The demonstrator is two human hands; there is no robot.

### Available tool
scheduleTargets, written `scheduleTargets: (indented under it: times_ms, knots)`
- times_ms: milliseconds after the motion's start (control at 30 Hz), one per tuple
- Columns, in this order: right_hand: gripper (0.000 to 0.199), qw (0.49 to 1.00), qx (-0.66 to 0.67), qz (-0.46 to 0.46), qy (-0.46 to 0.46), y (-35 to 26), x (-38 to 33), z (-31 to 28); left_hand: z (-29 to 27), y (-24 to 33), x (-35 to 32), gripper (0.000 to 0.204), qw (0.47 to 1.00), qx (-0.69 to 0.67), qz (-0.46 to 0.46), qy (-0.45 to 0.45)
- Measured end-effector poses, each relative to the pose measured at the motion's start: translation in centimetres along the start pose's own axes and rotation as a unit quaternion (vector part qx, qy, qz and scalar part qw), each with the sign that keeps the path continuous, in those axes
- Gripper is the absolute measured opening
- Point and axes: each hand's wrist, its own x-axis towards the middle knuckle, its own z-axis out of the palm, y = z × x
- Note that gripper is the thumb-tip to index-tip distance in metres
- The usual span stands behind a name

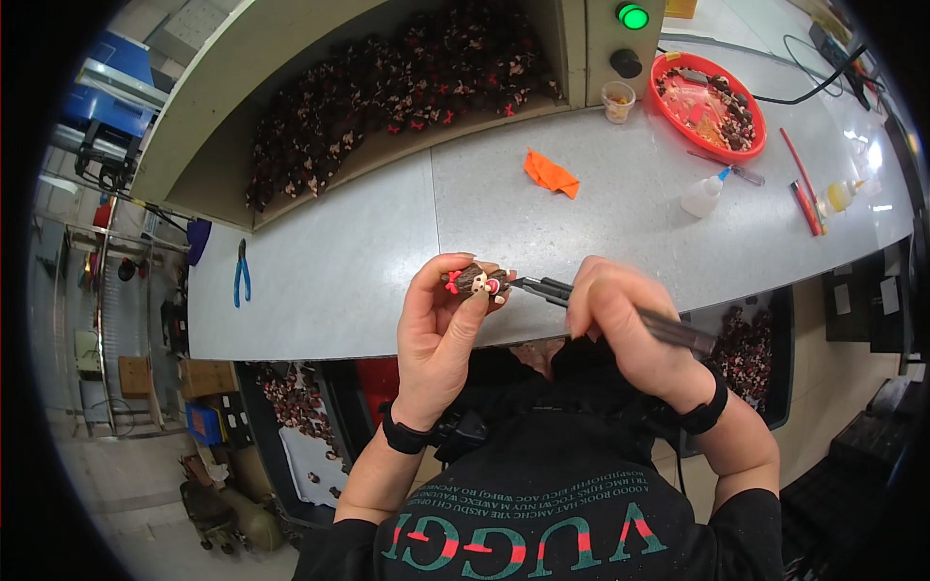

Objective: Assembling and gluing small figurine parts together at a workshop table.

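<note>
Between the thumb and fingers of my left hand is a small brown figurine with a red bow, a cream part and a red-and-white piece. My right hand, slightly blurred, is closed round a black craft knife. Its dark tip points left and meets or nearly meets the figurine's right end; I cannot tell whether it touches. Both hands are above the near edge of the grey worktable.
A machine's wide opening holds a heap of similar figurines. On the table are blue-handled pliers, an orange cloth, a small cup, a red tray, a dropper bottle and a yellowish bottle. Bins with more figurines stand below.
</note>
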Motion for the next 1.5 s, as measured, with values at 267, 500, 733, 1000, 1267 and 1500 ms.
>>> scheduleTargets:
  times_ms: [267,500,733,1000,1267,1500]
  knots:
    - [0.042,0.999,0.035,-0.027,-0.019,1.0,1.0,-0.2,-0.1,-0.4,0.6,0.031,0.998,0.044,0.043,-0.004]
    - [0.039,0.917,0.382,0.112,0.006,2.2,1.7,1.1,-0.1,-0.2,0.4,0.032,0.999,-0.029,-0.007,0.034]
    - [0.037,0.906,0.401,0.137,0.005,2.4,1.1,1.0,0.0,0.2,-0.2,0.033,0.997,-0.045,-0.043,0.043]
    - [0.033,0.890,0.432,0.146,0.028,2.2,2.2,1.7,-0.4,0.0,0.6,0.037,0.995,-0.065,-0.022,0.072]
    - [0.030,0.845,0.510,0.159,0.003,3.6,2.5,1.5,-0.1,-0.9,0.8,0.037,0.996,-0.054,0.013,0.075]
    - [0.030,0.782,0.593,0.194,0.003,3.7,1.8,1.1,0.7,-0.8,0.4,0.035,0.996,-0.072,-0.043,0.039]
